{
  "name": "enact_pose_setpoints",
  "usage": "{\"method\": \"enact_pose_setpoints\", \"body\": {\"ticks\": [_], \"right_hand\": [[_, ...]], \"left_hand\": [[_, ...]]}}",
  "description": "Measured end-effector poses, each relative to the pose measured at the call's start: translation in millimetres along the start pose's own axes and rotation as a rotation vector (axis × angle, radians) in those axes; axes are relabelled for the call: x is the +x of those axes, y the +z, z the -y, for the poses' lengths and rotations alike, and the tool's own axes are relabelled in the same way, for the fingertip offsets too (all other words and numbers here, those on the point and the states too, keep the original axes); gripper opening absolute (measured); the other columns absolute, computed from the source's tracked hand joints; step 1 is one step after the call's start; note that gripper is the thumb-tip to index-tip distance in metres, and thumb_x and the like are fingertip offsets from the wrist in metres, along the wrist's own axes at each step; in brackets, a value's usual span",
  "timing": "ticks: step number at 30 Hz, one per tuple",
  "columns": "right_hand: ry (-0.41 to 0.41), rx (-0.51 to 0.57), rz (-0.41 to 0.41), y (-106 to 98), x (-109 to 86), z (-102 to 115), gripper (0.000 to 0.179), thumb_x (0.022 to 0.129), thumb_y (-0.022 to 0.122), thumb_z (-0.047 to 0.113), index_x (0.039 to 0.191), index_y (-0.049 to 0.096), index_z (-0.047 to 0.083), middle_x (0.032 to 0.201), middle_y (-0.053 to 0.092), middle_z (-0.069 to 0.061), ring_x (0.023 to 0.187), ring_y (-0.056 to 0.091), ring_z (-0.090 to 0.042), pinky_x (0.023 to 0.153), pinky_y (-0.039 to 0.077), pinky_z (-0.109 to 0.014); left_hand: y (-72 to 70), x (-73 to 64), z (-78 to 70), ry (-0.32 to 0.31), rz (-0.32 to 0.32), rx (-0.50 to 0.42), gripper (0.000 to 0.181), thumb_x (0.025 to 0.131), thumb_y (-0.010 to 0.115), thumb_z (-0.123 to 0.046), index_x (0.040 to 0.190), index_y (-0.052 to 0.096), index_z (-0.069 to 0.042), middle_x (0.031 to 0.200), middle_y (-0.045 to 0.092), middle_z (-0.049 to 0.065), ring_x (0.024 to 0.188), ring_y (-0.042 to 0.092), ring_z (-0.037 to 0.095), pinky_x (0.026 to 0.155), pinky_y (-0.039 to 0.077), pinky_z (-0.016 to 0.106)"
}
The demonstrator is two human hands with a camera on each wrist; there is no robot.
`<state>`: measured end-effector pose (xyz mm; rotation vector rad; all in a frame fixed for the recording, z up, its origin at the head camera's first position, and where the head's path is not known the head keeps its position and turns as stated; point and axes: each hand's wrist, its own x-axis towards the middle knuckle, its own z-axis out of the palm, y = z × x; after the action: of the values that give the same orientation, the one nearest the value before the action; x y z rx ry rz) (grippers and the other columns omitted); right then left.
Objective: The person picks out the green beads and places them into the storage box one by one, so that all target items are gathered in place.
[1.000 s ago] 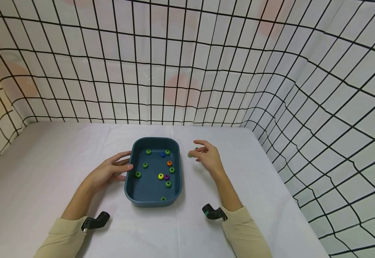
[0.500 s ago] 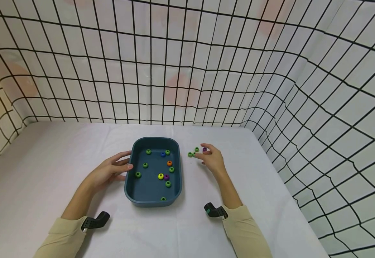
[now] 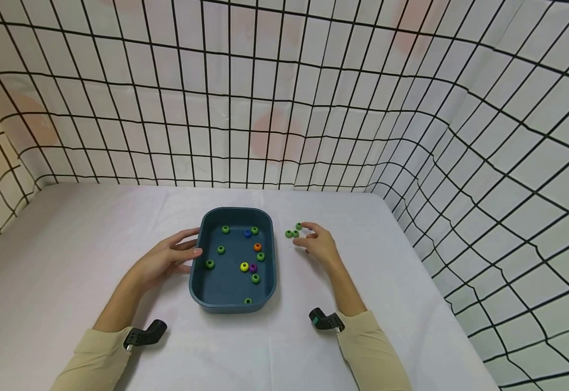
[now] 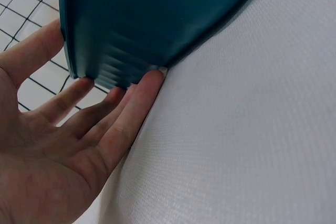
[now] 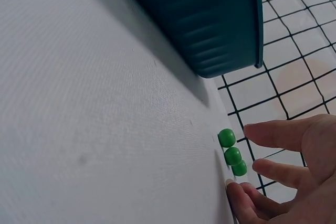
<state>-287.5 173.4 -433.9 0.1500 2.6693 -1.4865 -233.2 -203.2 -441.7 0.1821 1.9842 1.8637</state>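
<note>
A blue-green tray (image 3: pixel 230 290) with rounded corners holds several green beads (image 3: pixel 255 278), an orange bead (image 3: pixel 257 247), a blue bead (image 3: pixel 248 233), a yellow bead (image 3: pixel 244 266) and a purple bead (image 3: pixel 252 268). My left hand (image 3: pixel 164 258) holds the tray's left side, thumb at the rim and fingertips against the outer wall (image 4: pixel 184 19). To the tray's right, my right hand (image 3: pixel 319 245) hovers beside three green beads (image 3: pixel 288 234) on the cloth. Its thumb and fingers are apart, and I see nothing between them; the palm is hidden.
A white cloth (image 3: pixel 206 353) covers the table. Black netting (image 3: pixel 279 103) stands along the back and both sides, with pale sheeting behind it. Each sleeve cuff carries a black wrist camera (image 3: pixel 325 320).
My right hand drew slightly right and down from the green beads, its thumb and fingers spreading. The purple bead seen near its fingers half a second ago is out of sight. My left hand stays put.
</note>
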Motion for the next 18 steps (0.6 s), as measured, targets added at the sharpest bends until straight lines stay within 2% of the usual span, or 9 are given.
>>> {"method": "enact_pose_setpoints", "body": {"ticks": [3, 6, 12, 18], "right_hand": [[0.005, -0.02, 0.005, 0.3, 0.6, -1.2, 0.06, 0.087, 0.078, 0.022, 0.143, 0.059, 0.014, 0.111, 0.065, -0.014, 0.075, 0.06, -0.016, 0.069, 0.049, -0.024], [0.011, -0.029, 0.014, 1.0, 1.6, -1.7, 0.059, 0.087, 0.078, 0.022, 0.142, 0.06, 0.014, 0.112, 0.064, -0.014, 0.079, 0.06, -0.017, 0.071, 0.05, -0.025], [0.022, -0.053, 0.035, 2.8, 0.8, -1.4, 0.056, 0.088, 0.077, 0.024, 0.141, 0.061, 0.016, 0.123, 0.061, -0.017, 0.106, 0.057, -0.027, 0.09, 0.049, -0.04], [0.005, -0.096, 0.039, 6.4, 0.9, -2.5, 0.052, 0.09, 0.076, 0.024, 0.139, 0.062, 0.015, 0.126, 0.062, -0.017, 0.114, 0.055, -0.031, 0.1, 0.046, -0.049]], "left_hand": [[0.4, -0.1, -0.4, -0.002, -0.002, -0.001, 0.08, 0.098, 0.066, -0.025, 0.163, 0.02, -0.013, 0.169, 0.016, 0.02, 0.147, 0.038, 0.044, 0.095, 0.058, 0.037], [0.6, -0.3, -0.6, -0.006, -0.004, -0.004, 0.08, 0.098, 0.066, -0.024, 0.163, 0.02, -0.013, 0.169, 0.016, 0.02, 0.147, 0.038, 0.044, 0.095, 0.058, 0.037], [0.7, -0.2, -1.0, -0.009, 0.0, -0.012, 0.082, 0.098, 0.067, -0.025, 0.163, 0.019, -0.013, 0.169, 0.015, 0.02, 0.147, 0.037, 0.044, 0.095, 0.058, 0.037], [0.1, -0.5, -1.2, -0.009, 0.001, -0.015, 0.084, 0.097, 0.068, -0.027, 0.163, 0.018, -0.013, 0.169, 0.016, 0.02, 0.146, 0.039, 0.044, 0.095, 0.058, 0.037]]}}
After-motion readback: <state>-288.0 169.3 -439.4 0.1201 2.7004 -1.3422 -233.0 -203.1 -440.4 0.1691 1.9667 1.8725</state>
